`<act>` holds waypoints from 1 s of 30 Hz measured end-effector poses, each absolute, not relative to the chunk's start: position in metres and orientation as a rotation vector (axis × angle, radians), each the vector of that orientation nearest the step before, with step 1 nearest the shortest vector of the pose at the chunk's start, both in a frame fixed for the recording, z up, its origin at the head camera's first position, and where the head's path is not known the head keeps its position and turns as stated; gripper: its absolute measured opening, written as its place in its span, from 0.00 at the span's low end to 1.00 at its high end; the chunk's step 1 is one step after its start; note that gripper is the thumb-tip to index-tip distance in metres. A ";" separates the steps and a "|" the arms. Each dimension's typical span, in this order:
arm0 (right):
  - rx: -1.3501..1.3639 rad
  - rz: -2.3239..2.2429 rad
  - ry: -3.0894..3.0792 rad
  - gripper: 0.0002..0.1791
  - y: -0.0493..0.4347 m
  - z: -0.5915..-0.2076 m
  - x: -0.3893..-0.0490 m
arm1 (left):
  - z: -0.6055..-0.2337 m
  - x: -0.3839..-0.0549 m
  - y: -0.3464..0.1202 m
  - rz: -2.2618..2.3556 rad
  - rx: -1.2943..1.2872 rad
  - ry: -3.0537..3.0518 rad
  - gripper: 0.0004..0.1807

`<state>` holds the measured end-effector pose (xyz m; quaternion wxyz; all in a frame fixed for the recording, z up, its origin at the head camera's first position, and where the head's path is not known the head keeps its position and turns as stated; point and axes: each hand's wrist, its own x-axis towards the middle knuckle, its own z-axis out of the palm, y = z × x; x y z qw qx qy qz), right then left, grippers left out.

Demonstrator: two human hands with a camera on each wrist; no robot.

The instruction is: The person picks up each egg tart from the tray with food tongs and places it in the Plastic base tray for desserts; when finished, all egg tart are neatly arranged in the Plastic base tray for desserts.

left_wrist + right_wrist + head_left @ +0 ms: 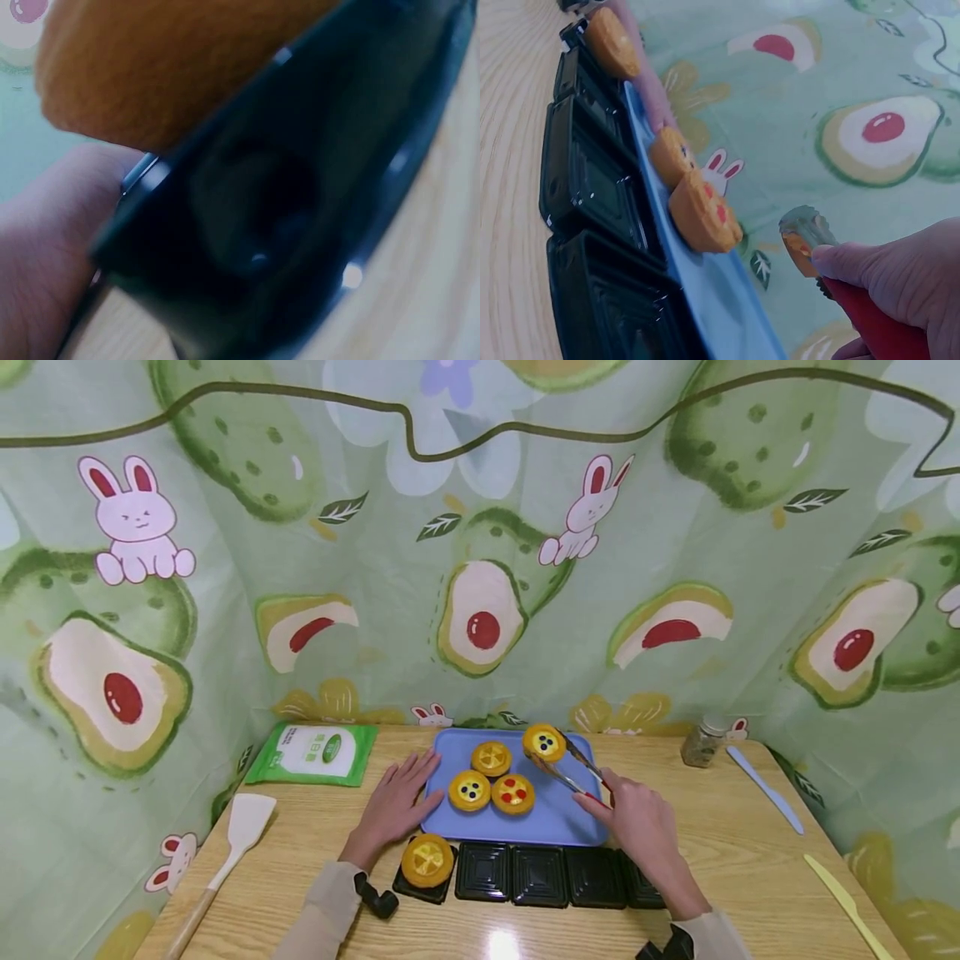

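My right hand (641, 822) grips red-handled metal tongs (874, 319). Between the tongs' tips is an egg tart with dark blue dots (544, 742), over the back right of the blue tray (558, 827). On that tray sit three more tarts: one with yellow wedges (491, 759), one with dark dots (470, 791) and one with red pieces (513, 794). My left hand (393, 806) lies at the tray's left edge, fingers extended. Near its wrist, another yellow-wedge tart (427, 861) rests on a small black square tray (422, 892).
Several more black square trays (539, 876) line the blue tray's front. At left are a green-and-white packet (311, 754) and a white spatula (249, 822). A spice jar (702, 744), a blue knife (765, 787) and a yellow knife (845, 903) lie right. A patterned curtain (390, 610) stands behind.
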<state>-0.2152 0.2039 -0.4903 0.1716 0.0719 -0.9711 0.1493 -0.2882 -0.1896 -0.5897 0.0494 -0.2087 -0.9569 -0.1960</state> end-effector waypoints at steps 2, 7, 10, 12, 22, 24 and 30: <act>0.209 0.418 -2.763 0.27 0.203 -0.487 -0.213 | -0.589 -0.288 -0.189 -0.603 -0.640 -2.912 0.40; 0.228 0.411 -2.776 0.28 0.201 -0.479 -0.207 | -0.589 -0.286 -0.189 -0.609 -0.644 -2.910 0.39; 0.246 0.426 -2.777 0.29 0.199 -0.473 -0.204 | -0.590 -0.286 -0.189 -0.611 -0.640 -2.902 0.39; 0.262 0.443 -2.775 0.29 0.197 -0.469 -0.201 | -0.591 -0.287 -0.189 -0.606 -0.636 -2.887 0.39; 0.375 0.487 -2.770 0.26 0.192 -0.455 -0.185 | -0.593 -0.289 -0.191 -0.632 -0.673 -2.828 0.40; 0.394 0.480 -2.771 0.25 0.192 -0.454 -0.180 | -0.592 -0.289 -0.191 -0.643 -0.665 -2.840 0.39; 0.413 0.481 -2.792 0.23 0.188 -0.456 -0.163 | -0.591 -0.290 -0.190 -0.635 -0.655 -2.880 0.39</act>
